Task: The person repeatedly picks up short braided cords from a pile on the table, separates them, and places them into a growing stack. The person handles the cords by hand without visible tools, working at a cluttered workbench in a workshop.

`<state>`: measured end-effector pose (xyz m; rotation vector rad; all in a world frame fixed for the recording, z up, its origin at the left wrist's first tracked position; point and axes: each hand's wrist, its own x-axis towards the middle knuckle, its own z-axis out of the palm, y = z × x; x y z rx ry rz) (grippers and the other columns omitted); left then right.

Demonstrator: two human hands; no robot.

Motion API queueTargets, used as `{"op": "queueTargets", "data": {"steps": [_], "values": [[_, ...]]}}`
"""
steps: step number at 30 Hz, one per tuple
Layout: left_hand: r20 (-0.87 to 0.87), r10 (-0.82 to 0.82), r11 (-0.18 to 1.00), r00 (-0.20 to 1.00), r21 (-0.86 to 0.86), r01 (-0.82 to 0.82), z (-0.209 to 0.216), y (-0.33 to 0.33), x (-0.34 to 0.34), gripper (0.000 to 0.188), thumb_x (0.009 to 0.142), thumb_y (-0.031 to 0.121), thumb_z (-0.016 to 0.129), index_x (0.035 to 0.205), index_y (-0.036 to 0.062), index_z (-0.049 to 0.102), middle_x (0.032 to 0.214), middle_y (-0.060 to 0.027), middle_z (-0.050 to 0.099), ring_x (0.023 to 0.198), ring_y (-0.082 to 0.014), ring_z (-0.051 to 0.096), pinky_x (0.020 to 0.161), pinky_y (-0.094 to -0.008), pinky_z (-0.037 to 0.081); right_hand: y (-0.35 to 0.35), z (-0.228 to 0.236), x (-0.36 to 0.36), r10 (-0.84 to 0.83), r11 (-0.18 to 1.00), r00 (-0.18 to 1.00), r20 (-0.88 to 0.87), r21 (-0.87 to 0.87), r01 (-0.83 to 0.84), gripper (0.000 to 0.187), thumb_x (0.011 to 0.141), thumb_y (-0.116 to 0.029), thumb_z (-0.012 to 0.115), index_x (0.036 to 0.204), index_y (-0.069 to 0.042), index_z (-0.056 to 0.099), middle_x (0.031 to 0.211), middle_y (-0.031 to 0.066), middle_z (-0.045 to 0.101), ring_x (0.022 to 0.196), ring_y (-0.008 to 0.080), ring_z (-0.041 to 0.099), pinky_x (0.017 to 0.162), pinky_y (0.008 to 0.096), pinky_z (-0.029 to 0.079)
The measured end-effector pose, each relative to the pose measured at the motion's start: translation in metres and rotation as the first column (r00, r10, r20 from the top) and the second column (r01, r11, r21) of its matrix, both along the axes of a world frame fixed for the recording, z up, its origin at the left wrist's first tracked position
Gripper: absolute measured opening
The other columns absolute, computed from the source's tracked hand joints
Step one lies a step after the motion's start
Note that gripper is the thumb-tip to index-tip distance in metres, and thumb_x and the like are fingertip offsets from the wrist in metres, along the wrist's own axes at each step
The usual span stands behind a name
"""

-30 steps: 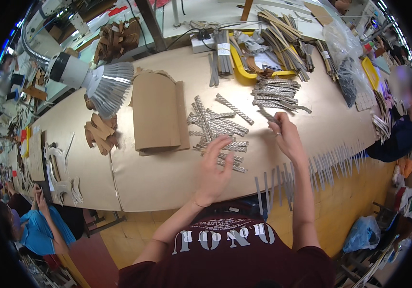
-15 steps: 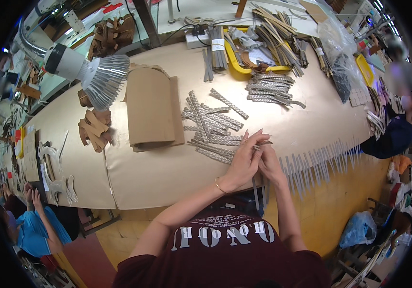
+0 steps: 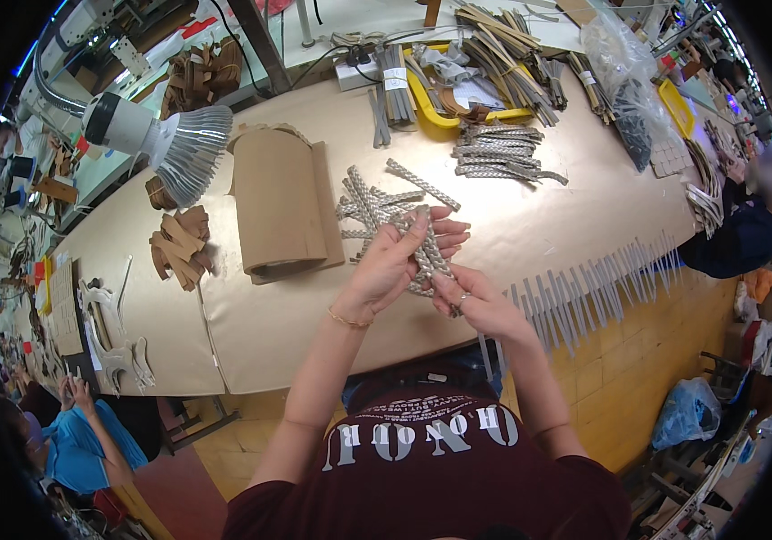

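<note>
Several grey-beige braided strips are gathered between my two hands above the table. My left hand has its thumb pressed over their upper part, with its other fingers stretched out behind them. At their lower end, my right hand pinches the strips between thumb and fingers. Just beyond my left hand lies a loose pile of braided strips, partly hidden by that hand. Farther back to the right is a second, more evenly laid pile of braided strips.
A brown cardboard roll stands left of the loose pile, near a lamp and brown leather strips. Thin grey strips overhang the near right table edge. A yellow tray lies behind. Other people sit at both sides.
My hands were close together at the near end of the loose pile. Now they have drawn apart, lifting several braided strips; the near part of the pile has shrunk.
</note>
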<state>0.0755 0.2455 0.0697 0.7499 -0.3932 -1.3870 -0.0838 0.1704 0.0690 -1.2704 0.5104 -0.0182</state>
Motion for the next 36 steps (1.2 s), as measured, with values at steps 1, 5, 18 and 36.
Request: {"op": "queueTargets", "data": {"steps": [1,5,18,36], "values": [[0.028,0.02,0.998,0.999,0.059,-0.021,0.001,0.001,0.0,0.033,0.103,0.025,0.039,0.121,-0.0015,0.049,0.118,-0.0201,0.06,0.112,-0.0286,0.06,0.098,-0.04,0.05,0.005,-0.001,0.002,-0.014,1.0,1.0,0.003,-0.02,0.014,0.035,0.103,-0.032,0.043,0.098,-0.001,0.059,0.068,-0.0018,0.049,0.065,0.0063,0.045,0.062,0.0223,0.038],[0.017,0.103,0.995,0.995,0.015,-0.103,0.002,0.004,0.008,0.027,0.104,0.024,0.038,0.107,0.0009,0.052,0.112,-0.0201,0.063,0.11,-0.0298,0.061,0.096,-0.0401,0.052,0.017,-0.003,0.002,0.018,1.0,1.0,0.023,-0.006,-0.017,0.037,0.103,-0.032,0.043,0.089,-0.002,0.06,0.065,-0.0034,0.049,0.063,0.0057,0.044,0.059,0.0224,0.037],[-0.651,0.076,0.993,0.755,-0.015,-0.114,-0.023,0.025,0.024,0.02,0.104,0.018,0.036,0.095,0.0083,0.051,0.097,-0.0118,0.063,0.103,-0.0266,0.063,0.087,-0.0375,0.056,0.045,0.022,0.0,0.016,0.836,0.999,0.039,-0.549,0.008,0.03,0.099,-0.027,0.049,0.083,-0.001,0.053,0.064,0.0142,0.052,0.058,0.0282,0.051,0.058,0.0375,0.042],[0.941,0.338,0.688,0.015,-0.236,-0.686,-0.055,-0.016,0.045,0.075,0.09,0.015,0.063,0.147,-0.0043,0.018,0.151,-0.0267,0.021,0.141,-0.0378,0.022,0.115,-0.0461,0.02,-0.151,-0.041,0.019,-0.464,0.041,0.886,-0.025,-0.999,-0.006,0.032,0.083,-0.019,0.07,0.112,-0.009,0.061,0.109,0.0127,0.054,0.103,0.0293,0.053,0.085,0.0399,0.044]]}}
